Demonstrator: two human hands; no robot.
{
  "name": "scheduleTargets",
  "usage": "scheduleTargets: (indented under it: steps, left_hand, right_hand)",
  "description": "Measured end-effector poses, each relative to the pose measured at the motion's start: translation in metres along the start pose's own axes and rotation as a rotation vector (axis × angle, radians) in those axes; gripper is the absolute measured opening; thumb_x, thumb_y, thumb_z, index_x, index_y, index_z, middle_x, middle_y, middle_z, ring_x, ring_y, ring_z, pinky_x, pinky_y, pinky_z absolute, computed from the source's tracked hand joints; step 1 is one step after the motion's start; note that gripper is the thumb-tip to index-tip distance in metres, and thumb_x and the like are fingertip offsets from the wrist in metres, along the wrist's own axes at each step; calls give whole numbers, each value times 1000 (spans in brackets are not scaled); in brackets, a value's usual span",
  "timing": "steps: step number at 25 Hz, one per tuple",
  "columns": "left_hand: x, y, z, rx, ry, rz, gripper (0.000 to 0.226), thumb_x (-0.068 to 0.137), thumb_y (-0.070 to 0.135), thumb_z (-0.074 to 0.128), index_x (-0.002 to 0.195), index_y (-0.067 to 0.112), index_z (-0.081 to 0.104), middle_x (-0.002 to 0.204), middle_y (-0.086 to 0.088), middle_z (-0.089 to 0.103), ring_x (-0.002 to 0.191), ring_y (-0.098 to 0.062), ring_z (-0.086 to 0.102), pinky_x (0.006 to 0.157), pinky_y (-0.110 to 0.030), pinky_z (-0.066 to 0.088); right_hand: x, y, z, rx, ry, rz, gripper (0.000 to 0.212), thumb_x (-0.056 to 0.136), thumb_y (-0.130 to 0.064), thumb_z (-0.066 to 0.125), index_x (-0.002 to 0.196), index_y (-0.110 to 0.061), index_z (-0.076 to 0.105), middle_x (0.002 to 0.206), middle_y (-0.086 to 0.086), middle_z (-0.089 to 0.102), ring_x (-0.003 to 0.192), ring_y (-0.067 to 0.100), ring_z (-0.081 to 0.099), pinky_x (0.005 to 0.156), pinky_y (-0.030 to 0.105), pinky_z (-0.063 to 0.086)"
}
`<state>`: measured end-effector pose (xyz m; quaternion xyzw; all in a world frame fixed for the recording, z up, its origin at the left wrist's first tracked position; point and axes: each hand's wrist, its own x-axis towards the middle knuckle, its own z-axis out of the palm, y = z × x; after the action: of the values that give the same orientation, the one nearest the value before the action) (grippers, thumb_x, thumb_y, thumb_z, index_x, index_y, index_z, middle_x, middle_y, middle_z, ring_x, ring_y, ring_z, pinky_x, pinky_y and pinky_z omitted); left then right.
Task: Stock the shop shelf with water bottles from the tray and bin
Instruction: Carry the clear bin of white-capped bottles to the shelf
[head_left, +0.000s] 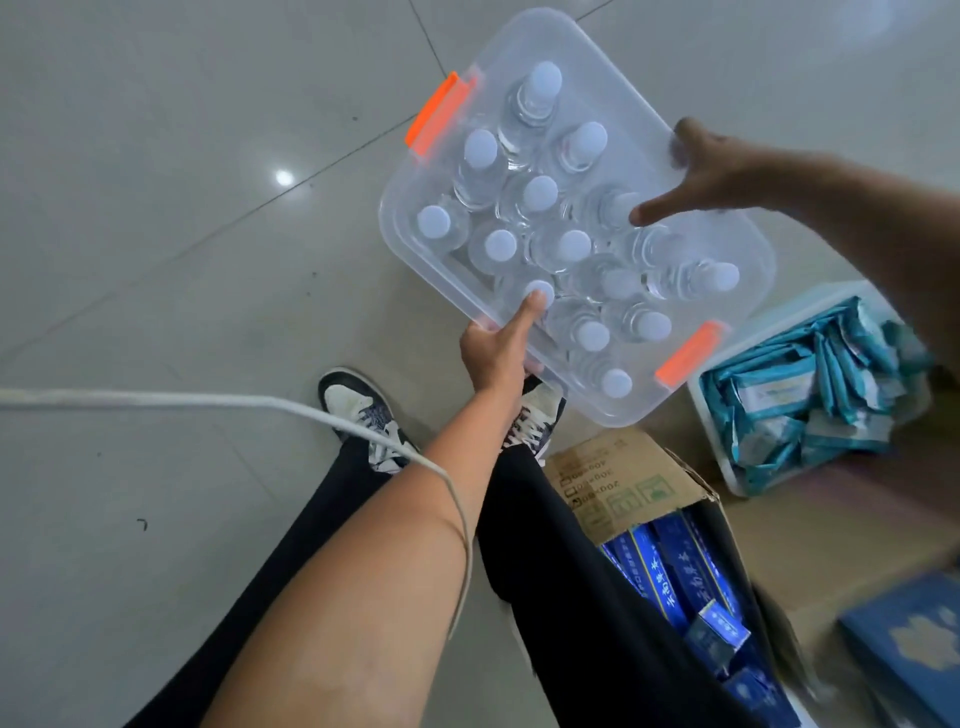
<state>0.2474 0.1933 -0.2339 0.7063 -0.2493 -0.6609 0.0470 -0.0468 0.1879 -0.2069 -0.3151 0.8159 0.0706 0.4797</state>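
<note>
A clear plastic bin (613, 93) with a see-through lid and orange latches (439, 114) is tilted above the tiled floor in the head view. Several water bottles (540, 193) with white caps stand inside it, and one lies on its side near the right end. My left hand (493, 348) grips the bin's near rim, thumb pressed on the lid and fingers underneath. On the far right edge my right hand (711, 176) holds the bin, thumb spread across the lid and fingers curled over the rim.
A white tub (714, 436) of teal packets sits at the right. An open cardboard box (623, 483) of blue cartons stands by my right leg, with a blue box (909, 639) at lower right. My shoes (358, 405) are below the bin. A white cable (208, 400) crosses my left arm.
</note>
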Motion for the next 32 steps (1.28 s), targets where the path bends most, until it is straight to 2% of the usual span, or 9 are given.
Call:
scheduleTargets:
  steps: [3,6,9,12,16,20,22,27,32]
  left_hand:
    - [6,7,-10,22,6,43,68,65,50,91,94,-4,62,65,-6,62,42,-28,59,47,-34,53]
    - [16,20,-26,108,5,96,57,65,52,91,81,11,55,63,-11,55,41,-28,56,40,-31,49]
    - [23,47,-44,156,14,165,58,64,53,91,79,11,54,64,-12,52,37,-25,52,38,-27,42]
    - [23,78,-63,200,-14,201,59,65,54,89,88,9,59,66,-9,50,33,-22,46,37,-25,39]
    - [3,128,-98,226,-52,252,67,67,52,89,97,-2,63,90,-6,61,40,-24,43,35,-24,35]
    - [-44,184,-133,236,-39,353,58,64,52,90,68,16,45,56,-4,38,43,-23,37,34,-22,29]
    - [-72,216,-151,229,-37,408,62,63,53,90,62,22,37,48,4,31,36,-20,32,33,-21,27]
    - [-167,309,-206,147,10,550,69,60,57,87,63,24,27,62,-5,23,48,-21,23,38,-23,19]
    - [-292,373,-265,9,71,711,77,61,51,90,59,12,23,63,-3,19,55,-18,18,48,-34,15]
  right_hand:
    - [2,2,7,-35,78,-41,91,49,-80,86,101,-16,47,95,7,56,80,30,56,64,37,40]
    - [-2,2,20,-1,183,-73,66,66,-67,85,84,-16,47,77,6,55,71,30,57,66,40,45]
    - [-13,-9,22,77,260,-63,65,71,-68,83,76,-16,44,72,7,51,68,31,56,65,43,47]
    - [-29,-23,29,183,347,-31,65,75,-67,80,68,-17,39,67,3,41,63,25,43,56,38,31]
    - [-67,-55,32,479,461,-44,66,72,-66,79,64,-20,33,65,-1,28,60,14,26,55,35,20]
    - [-122,-99,1,533,433,-43,65,65,-69,78,64,-23,31,62,-5,29,49,6,25,45,26,24]
    - [-149,-123,-22,513,415,-40,65,69,-65,81,66,-22,33,63,-2,34,53,15,34,50,29,29]
    - [-244,-204,-97,581,481,-153,65,63,-68,80,66,-22,33,66,3,31,61,19,32,55,38,28]
    - [-364,-286,-167,585,566,-240,67,58,-71,79,64,-22,34,64,-1,32,59,16,29,54,33,25]
